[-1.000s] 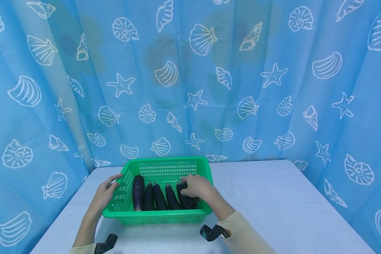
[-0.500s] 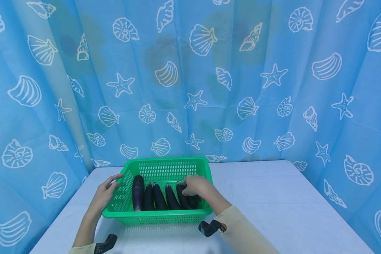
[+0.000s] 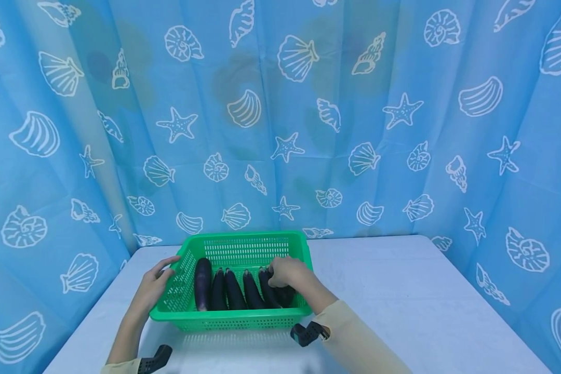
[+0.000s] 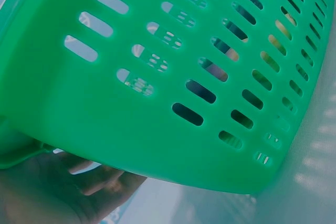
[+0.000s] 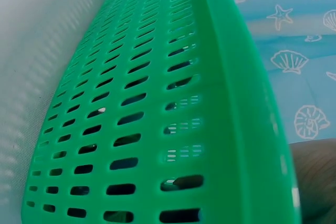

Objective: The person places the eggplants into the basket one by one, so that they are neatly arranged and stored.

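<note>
Several dark purple eggplants [image 3: 234, 292] lie side by side in a green perforated plastic basket [image 3: 234, 314], the thickest eggplant [image 3: 203, 285] at the left end. My right hand [image 3: 287, 272] reaches inside at the right end and grips an eggplant [image 3: 286, 297] from above; its fingertips are hidden behind the hand. At the basket's left side my left hand [image 3: 153, 288] rests with its fingers straight against the rim. The left wrist view shows this left hand [image 4: 68, 190] beside the basket's green wall [image 4: 121, 129]. In the right wrist view the basket wall [image 5: 157, 87] hides the eggplants.
The basket stands on a white-covered table [image 3: 383, 296] near its back edge. Behind and at both sides hangs a blue curtain [image 3: 304, 119] with white shells and starfish. A black wrist camera [image 3: 308, 333] on the right sleeve sits close to the basket's front right corner.
My right hand has shifted slightly over the rightmost eggplants, and its forearm has swung a little left. The left hand and the basket have stayed in place.
</note>
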### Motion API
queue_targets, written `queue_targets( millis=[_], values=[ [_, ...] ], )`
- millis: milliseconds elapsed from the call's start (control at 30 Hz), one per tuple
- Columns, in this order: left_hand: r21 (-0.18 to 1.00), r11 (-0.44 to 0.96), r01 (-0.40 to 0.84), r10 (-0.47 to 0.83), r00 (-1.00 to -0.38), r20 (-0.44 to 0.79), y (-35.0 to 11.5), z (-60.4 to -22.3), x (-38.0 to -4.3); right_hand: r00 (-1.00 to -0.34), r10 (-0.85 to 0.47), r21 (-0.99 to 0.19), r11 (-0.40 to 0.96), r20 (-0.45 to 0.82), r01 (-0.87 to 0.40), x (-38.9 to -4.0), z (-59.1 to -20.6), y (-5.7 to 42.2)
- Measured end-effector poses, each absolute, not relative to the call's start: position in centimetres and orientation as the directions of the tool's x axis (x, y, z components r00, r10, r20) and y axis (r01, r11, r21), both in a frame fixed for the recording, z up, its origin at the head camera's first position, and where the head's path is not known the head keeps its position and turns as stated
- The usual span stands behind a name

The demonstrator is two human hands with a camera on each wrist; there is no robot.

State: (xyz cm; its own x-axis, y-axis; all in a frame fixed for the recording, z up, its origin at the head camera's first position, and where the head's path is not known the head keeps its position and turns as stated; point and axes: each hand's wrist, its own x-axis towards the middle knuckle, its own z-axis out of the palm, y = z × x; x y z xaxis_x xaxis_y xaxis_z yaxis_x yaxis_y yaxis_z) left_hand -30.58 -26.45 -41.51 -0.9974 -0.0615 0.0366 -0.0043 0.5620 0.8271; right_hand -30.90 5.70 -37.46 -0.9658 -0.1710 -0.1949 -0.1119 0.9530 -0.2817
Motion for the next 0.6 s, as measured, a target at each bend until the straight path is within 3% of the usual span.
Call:
queue_targets(
  millis=[600],
  values=[
    [0.832, 0.554, -0.015, -0.063, -0.998, 0.024, -26.38, -41.48, -30.65, -0.971, -0.148, -0.27, 0.958, -0.188, -0.094, -30.68, -37.6, 5.59]
  ],
)
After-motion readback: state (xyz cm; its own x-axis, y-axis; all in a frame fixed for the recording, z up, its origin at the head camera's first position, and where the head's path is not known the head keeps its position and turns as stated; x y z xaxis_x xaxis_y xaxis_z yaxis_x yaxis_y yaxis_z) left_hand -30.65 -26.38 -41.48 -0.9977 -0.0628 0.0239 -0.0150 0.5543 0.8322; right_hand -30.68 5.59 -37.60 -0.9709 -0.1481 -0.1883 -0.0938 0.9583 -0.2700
